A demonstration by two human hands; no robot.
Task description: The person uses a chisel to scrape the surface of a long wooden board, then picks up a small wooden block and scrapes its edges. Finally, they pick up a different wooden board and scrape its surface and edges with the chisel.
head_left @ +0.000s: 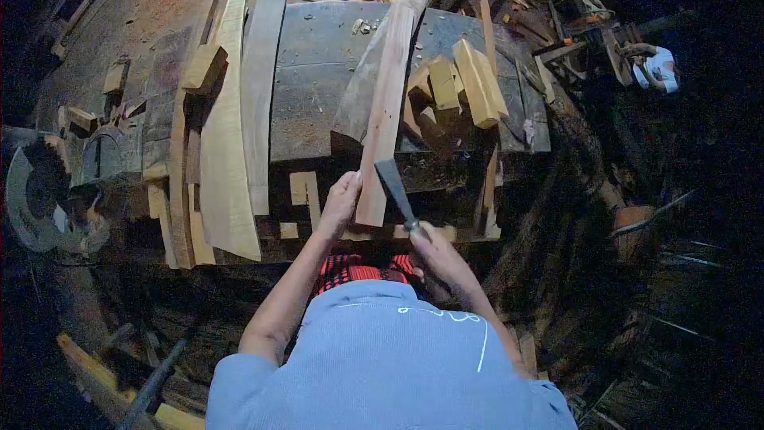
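A long, reddish-brown wooden plank (387, 115) slants away from me across the workbench, its near end sticking out past the bench edge. My left hand (342, 197) grips the plank's left side close to that end. In my right hand (434, 251), held to the right of the plank's near end, is a chisel (393, 183). Its flat, dark blade points up and away, with the tip at or very near the plank's right edge. My right fingers wrap the handle and hide most of it.
Long pale boards (227, 135) lie on the left of the workbench (310, 72). Wood blocks (477, 84) sit to the right of the plank, and small offcuts are scattered about. A toothed circular blade (36, 183) stands at far left. Another person (656, 70) is at far right.
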